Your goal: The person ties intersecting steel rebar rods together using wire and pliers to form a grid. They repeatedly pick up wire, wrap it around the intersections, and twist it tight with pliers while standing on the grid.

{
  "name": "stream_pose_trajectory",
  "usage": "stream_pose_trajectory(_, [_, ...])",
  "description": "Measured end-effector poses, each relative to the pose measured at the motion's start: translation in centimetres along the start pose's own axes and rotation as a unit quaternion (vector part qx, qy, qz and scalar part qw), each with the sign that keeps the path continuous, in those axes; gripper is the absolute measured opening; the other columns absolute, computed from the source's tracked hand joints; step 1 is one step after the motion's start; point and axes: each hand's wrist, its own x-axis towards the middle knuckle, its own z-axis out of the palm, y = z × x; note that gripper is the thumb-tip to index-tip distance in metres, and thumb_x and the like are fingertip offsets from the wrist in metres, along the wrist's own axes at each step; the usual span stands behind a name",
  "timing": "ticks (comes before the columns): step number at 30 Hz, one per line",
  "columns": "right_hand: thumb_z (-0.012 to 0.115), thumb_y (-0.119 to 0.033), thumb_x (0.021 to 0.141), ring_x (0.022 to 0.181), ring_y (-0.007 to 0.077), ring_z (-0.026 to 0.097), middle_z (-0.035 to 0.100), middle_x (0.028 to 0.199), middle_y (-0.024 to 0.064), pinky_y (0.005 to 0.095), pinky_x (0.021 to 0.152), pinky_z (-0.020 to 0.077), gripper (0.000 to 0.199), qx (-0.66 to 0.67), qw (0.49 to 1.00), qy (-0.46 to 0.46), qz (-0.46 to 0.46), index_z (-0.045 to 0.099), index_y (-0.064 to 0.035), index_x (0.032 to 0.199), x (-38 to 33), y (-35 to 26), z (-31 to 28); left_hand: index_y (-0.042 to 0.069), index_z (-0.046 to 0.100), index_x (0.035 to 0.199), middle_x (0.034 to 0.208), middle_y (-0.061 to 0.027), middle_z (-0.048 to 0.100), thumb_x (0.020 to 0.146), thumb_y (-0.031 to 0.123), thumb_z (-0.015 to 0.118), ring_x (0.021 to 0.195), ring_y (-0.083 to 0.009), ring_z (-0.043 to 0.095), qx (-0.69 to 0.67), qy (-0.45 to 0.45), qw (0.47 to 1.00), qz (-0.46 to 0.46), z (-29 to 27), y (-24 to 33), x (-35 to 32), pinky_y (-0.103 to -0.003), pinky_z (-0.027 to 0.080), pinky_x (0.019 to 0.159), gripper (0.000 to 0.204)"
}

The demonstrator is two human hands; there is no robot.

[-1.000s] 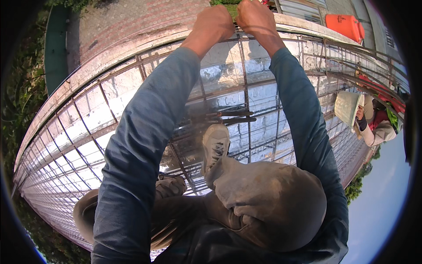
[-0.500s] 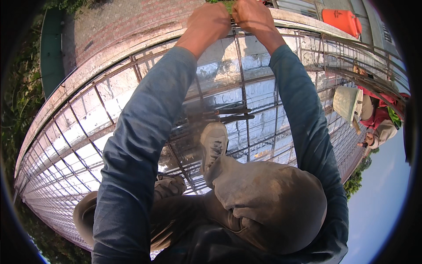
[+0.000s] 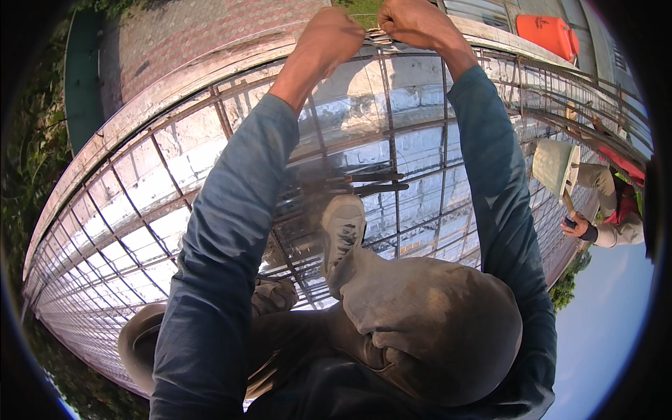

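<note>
A bent knee (image 3: 427, 329) in dusty trousers and a shoe (image 3: 343, 227) rest on the rebar grid (image 3: 420, 175), beside loose dark rods (image 3: 364, 185). Farther out, the left hand (image 3: 329, 38) and right hand (image 3: 413, 21) are both clenched into fists on the grid's far edge; what each grip pinches is hidden. Beyond, a co-worker (image 3: 595, 196) crouches.

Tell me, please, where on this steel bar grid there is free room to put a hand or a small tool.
Free: the grid squares left of the left sleeve, toward the concrete edge, and the squares between the two forearms. Crowded: the top edge, where the left hand and right hand work, and around the shoe beside loose bars.
</note>
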Motion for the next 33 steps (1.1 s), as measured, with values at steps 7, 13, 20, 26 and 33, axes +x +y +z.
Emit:
stream_pose_trajectory(7, [0.076,-0.020,0.088,0.085,0.0265,0.069,0.071,0.101,0.0125,0.0363,0.076,0.0553,0.039,-0.427,0.814,-0.039,-0.392,0.069,-0.0101,0.125,0.8,1.2,-2.0,-0.001,0.077,0.103,0.076,-0.0097,0.069,0.094,0.013,0.063,0.067,-0.0180,0.061,-0.215,0.025,0.976,0.011,2.6,-1.3,0.3,-0.035,0.050,0.061,0.022])
stream_pose_trajectory(13, [0.073,-0.019,0.086,0.078,0.0354,0.066,0.068,0.087,0.0168,0.0437,0.071,0.0522,0.021,-0.518,0.764,-0.039,-0.384,0.070,-0.0081,0.103,-1.1,-0.9,-0.6,-0.004,0.078,0.101,0.089,-0.0288,0.074,0.089,0.010,0.062,0.086,-0.0414,0.076,-0.117,0.182,0.974,0.069,4.5,0.8,-2.8,-0.040,0.059,0.080,0.025])
stream_pose_trajectory(20, [0.071,-0.019,0.086,0.076,0.0366,0.064,0.066,0.083,0.0170,0.0455,0.069,0.0506,0.015,-0.570,0.738,-0.069,-0.356,0.069,-0.0082,0.097,1.0,-1.4,0.2,-0.009,0.075,0.097,0.083,-0.0326,0.070,0.088,0.006,0.061,0.078,-0.0418,0.075,-0.278,0.241,0.930,-0.002,7.8,1.8,-4.6,-0.044,0.057,0.075,0.023])
stream_pose_trajectory(26, [0.070,-0.019,0.086,0.074,0.0377,0.063,0.064,0.079,0.0172,0.0470,0.067,0.0491,0.012,-0.602,0.722,-0.072,-0.333,0.067,-0.0083,0.092,3.8,-1.1,0.5,-0.009,0.075,0.116,0.071,-0.0121,0.070,0.091,0.012,0.064,0.061,-0.0152,0.063,-0.233,0.235,0.944,0.008,8.3,1.4,-4.3,-0.035,0.052,0.060,0.034])
stream_pose_trajectory(33, [0.068,-0.018,0.087,0.072,0.0390,0.062,0.062,0.075,0.0174,0.0488,0.065,0.0475,0.010,-0.616,0.717,-0.050,-0.323,0.065,-0.0085,0.085,4.9,-0.1,0.1,-0.011,0.075,0.099,0.098,-0.0336,0.073,0.087,0.007,0.060,0.089,-0.0447,0.074,-0.242,0.236,0.941,0.027,7.6,1.2,-4.6,-0.044,0.057,0.082,0.025])
